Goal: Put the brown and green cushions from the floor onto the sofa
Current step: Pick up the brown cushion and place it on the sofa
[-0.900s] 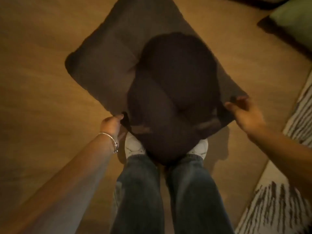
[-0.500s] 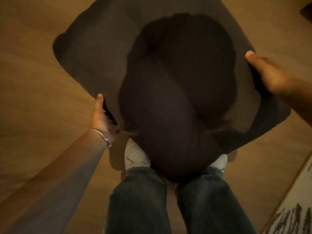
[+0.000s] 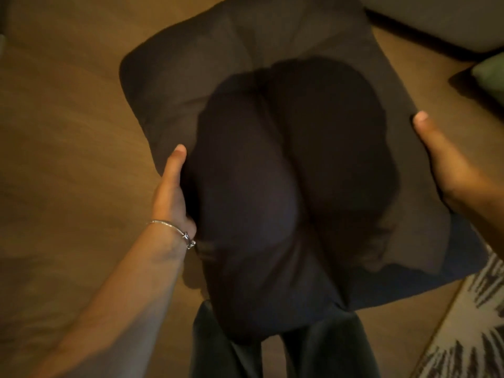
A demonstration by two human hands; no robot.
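Observation:
A large dark brown cushion (image 3: 245, 50) fills the middle of the head view, lifted off the wooden floor and covered partly by my own shadow. My left hand (image 3: 170, 192) grips its left edge, thumb on top. My right hand (image 3: 447, 165) holds its right edge, thumb on top. The corner of a green cushion (image 3: 491, 75) lies on the floor at the right edge. A pale sofa (image 3: 441, 17) shows at the top right, beyond the brown cushion.
Wooden floor (image 3: 68, 132) spreads to the left. A white rug with dark streaks (image 3: 474, 328) lies at the bottom right. My jeans-clad legs (image 3: 300, 350) stand below the cushion.
The brown cushion has come up off the floor toward me and now hides my shoes. Both hands have slid up along its side edges. The sofa and green cushion have come into view.

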